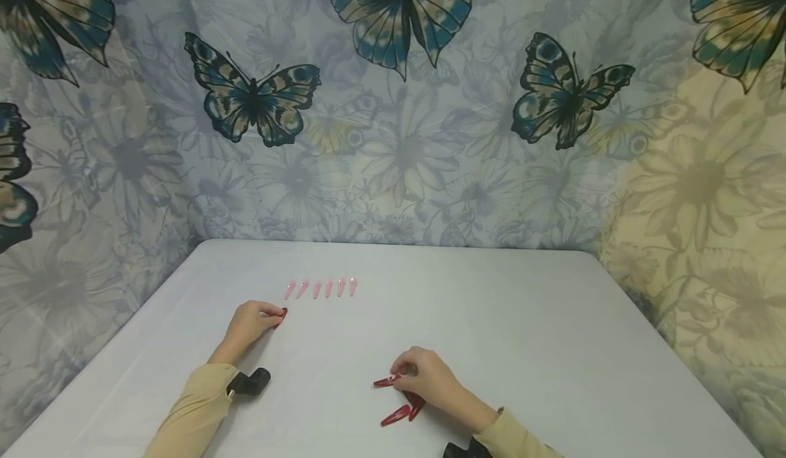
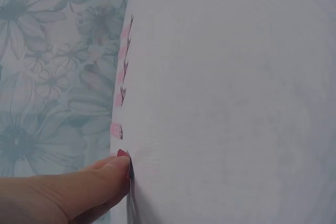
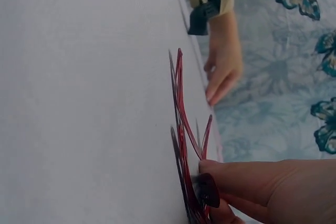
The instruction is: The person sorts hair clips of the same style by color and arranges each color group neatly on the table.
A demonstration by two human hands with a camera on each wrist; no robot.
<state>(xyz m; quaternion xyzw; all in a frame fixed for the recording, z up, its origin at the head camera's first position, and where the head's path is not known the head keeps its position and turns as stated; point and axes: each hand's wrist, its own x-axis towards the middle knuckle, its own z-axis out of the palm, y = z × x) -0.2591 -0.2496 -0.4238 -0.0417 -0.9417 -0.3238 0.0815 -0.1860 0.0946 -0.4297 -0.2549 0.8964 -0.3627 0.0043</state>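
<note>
My left hand [image 1: 248, 323] pinches a red snap hair clip [image 1: 282, 315] between thumb and fingertips, low over the table just below the left end of a row of pink hair clips [image 1: 316, 289]. The left wrist view shows the clip's red end [image 2: 123, 153] poking past the fingertips. Nearer the front, my right hand [image 1: 430, 379] pinches a red hair clip [image 3: 210, 190], mostly hidden by the fingers. Another red clip [image 1: 385, 381] juts out left of these fingertips, and a red clip [image 1: 396, 415] lies below, beside one partly under the hand [image 1: 416, 407].
The white table [image 1: 522, 321] reaches back to a cloth backdrop [image 1: 405, 171] printed with butterflies and flowers. Several pink clips stand side by side in the row, spaced apart. A black wrist device [image 1: 252, 381] sits at the left sleeve's cuff.
</note>
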